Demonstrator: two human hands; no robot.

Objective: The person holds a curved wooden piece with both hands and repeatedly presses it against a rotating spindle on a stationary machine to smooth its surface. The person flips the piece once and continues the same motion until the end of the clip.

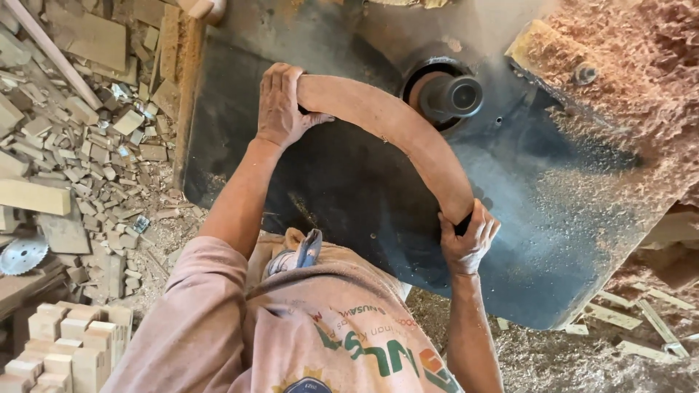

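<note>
A curved reddish-brown wooden piece [397, 131] lies flat on the dark metal machine table [342, 182]. Its outer edge sits against the upright spindle cutter [453, 96] in the round table opening. My left hand [280, 105] grips the far left end of the curved piece. My right hand [468, 236] grips the near right end, fingers wrapped over it. Both arms reach out from my pink shirt at the bottom of the view.
A thick heap of reddish sawdust [626, 80] covers the table's right side. Wood offcuts [80, 138] litter the floor at left, with a circular saw blade [22, 253] and stacked pale wood blocks [69, 349] nearby. Wood strips [641, 320] lie at lower right.
</note>
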